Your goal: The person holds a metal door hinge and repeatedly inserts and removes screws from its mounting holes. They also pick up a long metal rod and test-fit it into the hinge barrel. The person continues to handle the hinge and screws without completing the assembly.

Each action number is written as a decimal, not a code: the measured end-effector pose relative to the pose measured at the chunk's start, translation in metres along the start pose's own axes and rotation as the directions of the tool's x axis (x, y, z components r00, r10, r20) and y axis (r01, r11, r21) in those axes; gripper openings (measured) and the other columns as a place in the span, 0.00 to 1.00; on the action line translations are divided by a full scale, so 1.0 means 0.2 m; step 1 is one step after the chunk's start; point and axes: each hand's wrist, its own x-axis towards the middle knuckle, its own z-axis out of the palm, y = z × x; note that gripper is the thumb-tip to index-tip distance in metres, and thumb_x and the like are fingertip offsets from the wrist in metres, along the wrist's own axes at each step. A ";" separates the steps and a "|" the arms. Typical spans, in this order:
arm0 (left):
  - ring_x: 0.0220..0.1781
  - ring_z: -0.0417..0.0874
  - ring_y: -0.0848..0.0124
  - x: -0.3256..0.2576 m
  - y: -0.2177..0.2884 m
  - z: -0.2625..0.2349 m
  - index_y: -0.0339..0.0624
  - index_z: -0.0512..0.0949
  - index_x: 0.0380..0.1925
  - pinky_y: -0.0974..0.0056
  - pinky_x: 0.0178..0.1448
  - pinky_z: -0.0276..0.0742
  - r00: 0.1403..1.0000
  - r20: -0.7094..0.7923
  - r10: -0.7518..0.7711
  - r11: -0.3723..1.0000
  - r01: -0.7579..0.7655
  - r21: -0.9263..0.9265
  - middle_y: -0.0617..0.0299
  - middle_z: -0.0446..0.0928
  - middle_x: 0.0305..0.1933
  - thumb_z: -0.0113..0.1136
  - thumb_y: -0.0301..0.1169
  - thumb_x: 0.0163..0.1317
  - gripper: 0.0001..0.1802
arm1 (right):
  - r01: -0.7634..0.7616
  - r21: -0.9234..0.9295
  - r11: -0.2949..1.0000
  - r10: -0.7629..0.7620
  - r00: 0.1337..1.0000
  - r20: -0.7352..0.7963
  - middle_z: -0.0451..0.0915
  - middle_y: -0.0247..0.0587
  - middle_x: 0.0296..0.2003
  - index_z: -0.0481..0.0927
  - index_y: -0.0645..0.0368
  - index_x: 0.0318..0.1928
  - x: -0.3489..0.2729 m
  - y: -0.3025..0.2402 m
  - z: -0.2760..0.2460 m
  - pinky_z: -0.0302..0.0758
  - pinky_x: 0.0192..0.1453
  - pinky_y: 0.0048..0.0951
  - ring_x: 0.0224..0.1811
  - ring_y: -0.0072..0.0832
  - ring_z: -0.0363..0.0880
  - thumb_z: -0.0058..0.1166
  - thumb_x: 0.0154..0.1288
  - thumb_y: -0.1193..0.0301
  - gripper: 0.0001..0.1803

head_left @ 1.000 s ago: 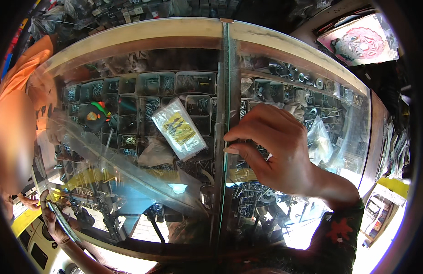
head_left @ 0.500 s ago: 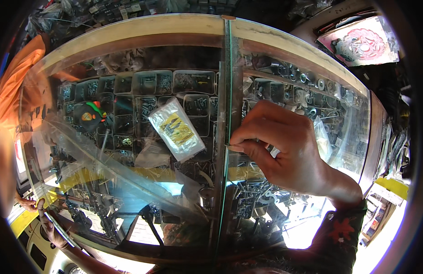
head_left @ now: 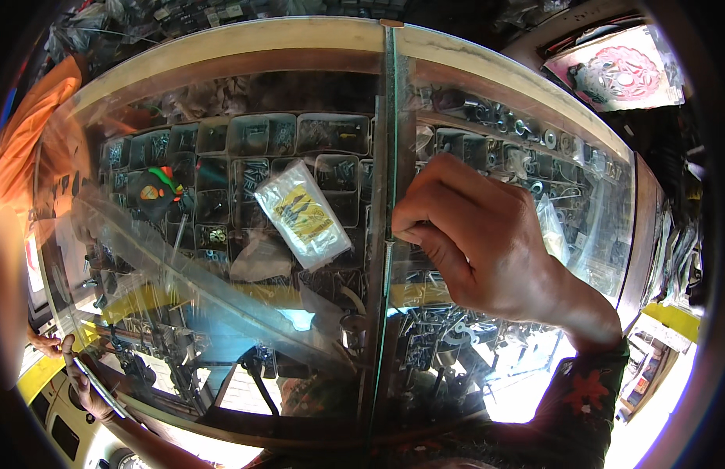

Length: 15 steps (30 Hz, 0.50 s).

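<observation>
My right hand (head_left: 476, 242) is over the glass counter top (head_left: 456, 94), with thumb and forefinger pinched at the seam between two panes. A small metal screw (head_left: 389, 245) shows at the fingertips, against the seam; the fingers partly hide it. At the lower left, my left hand (head_left: 87, 391) grips a thin, flat, silver-edged thing (head_left: 99, 387), seen edge-on, which looks like a phone. A clear plastic packet (head_left: 304, 215) with a yellow printed patch lies tilted on the left pane, left of my right hand.
Under the glass are several compartments (head_left: 337, 134) of screws, washers and loose metal parts. A green, red and orange figure (head_left: 161, 189) shows on the left. A person in an orange garment (head_left: 26, 156) stands at the left, one hand (head_left: 46, 342) near mine. A printed pink sheet (head_left: 624, 69) is at far right.
My right hand's fingers have curled closer together and shifted slightly up along the seam, leaving the screw lower beneath them. My left hand has barely moved.
</observation>
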 end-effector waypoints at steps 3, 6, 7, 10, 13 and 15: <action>0.30 0.68 0.85 0.00 0.01 0.01 0.34 0.57 0.85 0.77 0.34 0.57 1.000 0.004 0.016 1.000 -0.016 0.010 0.77 0.68 0.31 0.82 0.40 0.64 0.58 | 0.055 0.001 0.999 -0.055 0.998 0.008 0.82 0.41 0.34 0.87 0.62 0.40 0.00 0.01 0.01 0.83 0.29 0.36 0.30 0.31 0.86 0.73 0.62 0.83 0.08; 0.31 0.68 0.85 0.00 0.02 0.03 0.33 0.57 0.85 0.77 0.34 0.57 1.000 0.006 0.025 0.999 -0.025 0.021 0.77 0.69 0.32 0.82 0.40 0.63 0.58 | 0.100 -0.048 0.994 -0.100 0.995 0.011 0.81 0.39 0.34 0.87 0.61 0.40 0.00 0.01 0.03 0.82 0.27 0.35 0.29 0.29 0.86 0.74 0.60 0.82 0.10; 0.31 0.68 0.85 -0.01 0.03 0.04 0.33 0.57 0.85 0.77 0.34 0.58 1.000 0.010 0.027 0.999 -0.027 0.025 0.77 0.69 0.32 0.82 0.40 0.63 0.58 | 0.114 -0.081 0.990 -0.114 0.994 0.006 0.81 0.39 0.33 0.86 0.61 0.39 -0.01 0.01 0.04 0.82 0.26 0.35 0.29 0.28 0.85 0.73 0.59 0.83 0.10; 0.31 0.69 0.85 0.00 0.03 0.06 0.33 0.57 0.85 0.78 0.35 0.59 0.999 0.012 0.035 0.999 -0.036 0.031 0.77 0.70 0.32 0.82 0.40 0.63 0.58 | 0.142 -0.138 0.980 -0.147 0.989 -0.024 0.81 0.38 0.33 0.85 0.61 0.37 -0.01 0.01 0.06 0.80 0.24 0.32 0.27 0.26 0.83 0.72 0.57 0.85 0.11; 0.31 0.70 0.85 0.00 0.04 0.08 0.33 0.57 0.85 0.78 0.35 0.60 0.999 0.016 0.046 0.998 -0.047 0.036 0.76 0.71 0.33 0.83 0.40 0.63 0.58 | 0.150 -0.173 0.973 -0.161 0.986 -0.051 0.81 0.38 0.34 0.83 0.61 0.36 -0.01 0.02 0.08 0.79 0.21 0.31 0.26 0.25 0.82 0.69 0.57 0.88 0.11; 0.31 0.70 0.84 0.00 0.04 0.10 0.33 0.57 0.85 0.78 0.36 0.60 0.999 0.022 0.050 0.998 -0.051 0.044 0.76 0.72 0.33 0.83 0.40 0.63 0.58 | 0.160 -0.193 0.968 -0.176 0.982 -0.070 0.81 0.38 0.34 0.83 0.61 0.36 0.01 0.02 0.08 0.79 0.21 0.30 0.26 0.25 0.82 0.67 0.58 0.89 0.11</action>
